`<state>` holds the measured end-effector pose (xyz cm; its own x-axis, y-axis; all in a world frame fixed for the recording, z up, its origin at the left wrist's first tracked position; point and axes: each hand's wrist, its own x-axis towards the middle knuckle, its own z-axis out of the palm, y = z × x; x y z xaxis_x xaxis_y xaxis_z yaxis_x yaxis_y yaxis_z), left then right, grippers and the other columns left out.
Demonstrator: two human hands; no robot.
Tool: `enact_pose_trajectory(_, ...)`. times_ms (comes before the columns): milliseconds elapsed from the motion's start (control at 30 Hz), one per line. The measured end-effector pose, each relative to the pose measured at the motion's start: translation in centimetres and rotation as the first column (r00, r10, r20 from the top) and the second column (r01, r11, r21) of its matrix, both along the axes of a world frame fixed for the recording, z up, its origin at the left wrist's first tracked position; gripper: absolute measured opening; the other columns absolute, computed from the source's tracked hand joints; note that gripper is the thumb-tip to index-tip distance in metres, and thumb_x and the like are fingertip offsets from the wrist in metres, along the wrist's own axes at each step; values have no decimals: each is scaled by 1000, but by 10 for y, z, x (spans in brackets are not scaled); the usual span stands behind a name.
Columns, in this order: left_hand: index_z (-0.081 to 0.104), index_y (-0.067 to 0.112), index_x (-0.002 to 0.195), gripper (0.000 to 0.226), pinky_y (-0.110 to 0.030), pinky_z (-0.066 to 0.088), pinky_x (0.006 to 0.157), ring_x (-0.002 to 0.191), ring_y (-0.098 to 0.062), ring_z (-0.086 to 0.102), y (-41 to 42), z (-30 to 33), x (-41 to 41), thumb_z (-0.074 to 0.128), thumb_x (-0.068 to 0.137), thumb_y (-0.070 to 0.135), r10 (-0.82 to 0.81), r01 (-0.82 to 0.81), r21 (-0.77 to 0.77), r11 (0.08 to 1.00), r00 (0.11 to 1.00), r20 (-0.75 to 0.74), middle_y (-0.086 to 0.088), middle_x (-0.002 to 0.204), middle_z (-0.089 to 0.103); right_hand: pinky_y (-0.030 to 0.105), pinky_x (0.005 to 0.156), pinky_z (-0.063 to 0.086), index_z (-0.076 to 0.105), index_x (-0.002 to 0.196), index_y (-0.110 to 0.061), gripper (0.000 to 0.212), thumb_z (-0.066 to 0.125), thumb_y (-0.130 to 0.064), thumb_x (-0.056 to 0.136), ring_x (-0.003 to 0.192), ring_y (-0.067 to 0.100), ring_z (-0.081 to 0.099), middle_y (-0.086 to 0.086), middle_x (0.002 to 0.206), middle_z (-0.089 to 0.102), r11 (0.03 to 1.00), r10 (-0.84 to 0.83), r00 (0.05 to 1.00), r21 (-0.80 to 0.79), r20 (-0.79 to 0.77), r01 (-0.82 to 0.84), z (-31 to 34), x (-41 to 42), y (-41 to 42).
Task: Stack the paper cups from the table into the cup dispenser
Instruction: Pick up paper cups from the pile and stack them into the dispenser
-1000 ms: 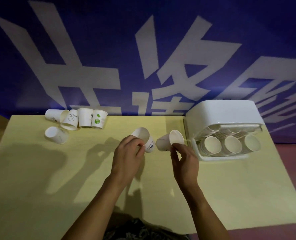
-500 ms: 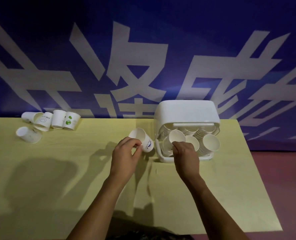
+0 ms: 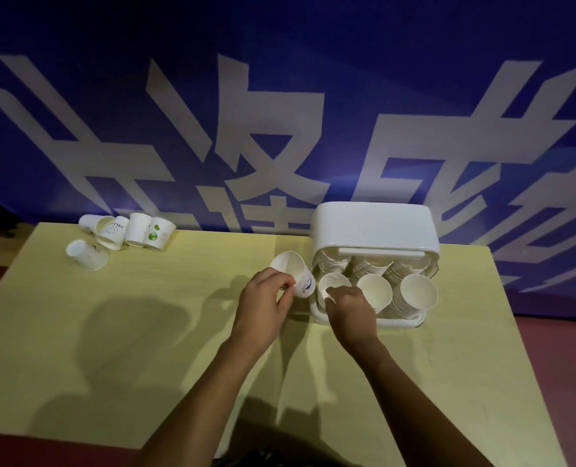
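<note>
1. The left hand [image 3: 267, 306], at the centre of the frame, curls its fingers round a paper cup with a blue mark [image 3: 295, 276]. That cup is tilted, its mouth toward the upper left, and sits just left of the cup dispenser [image 3: 374, 230].
2. The right hand [image 3: 349, 306], just right of the left hand, reaches into the dispenser's front. Its fingertips touch the rim of the leftmost cup [image 3: 333, 287]; whether they pinch it or only press it I cannot tell.
3. The white dispenser stands on the tabletop [image 3: 145, 332], right of centre, with three rows of nested cups facing the camera. The middle stack [image 3: 374, 293] and the right stack [image 3: 418, 293] lie clear of both hands.
4. Five loose cups [image 3: 125, 232] lie in the upper left of the frame, at the tabletop's far corner, well apart from both hands.
5. A blue banner [image 3: 280, 96] with large pale characters fills the background.
</note>
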<state>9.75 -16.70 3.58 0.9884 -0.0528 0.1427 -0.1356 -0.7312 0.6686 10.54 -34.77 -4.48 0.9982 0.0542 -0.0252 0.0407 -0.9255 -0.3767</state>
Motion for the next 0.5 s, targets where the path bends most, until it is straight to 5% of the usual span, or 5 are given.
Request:
enact_pose_trajectory(267, 69, 18, 90, 8, -28, 47, 77, 87, -16, 56, -38, -21, 22, 64, 86, 14, -193, 194, 78, 978, 981, -21, 5, 92, 62, 33, 69, 50, 68, 110, -17, 25, 63, -10, 86, 94, 25, 60, 1, 100, 69, 946, -206, 975, 274, 88, 176, 12, -22, -21)
enact_pose_trajectory(500, 70, 18, 95, 14, -28, 46, 76, 89, -15, 52, -61, -44, 33, 57, 90, 17, -293, 305, 159, 939, 951, -96, 4, 95, 60, 31, 69, 49, 69, 104, -19, 18, 60, -15, 88, 93, 23, 59, -3, 100, 68, 942, -178, 982, 298, 59, 153, 8, -21, -41)
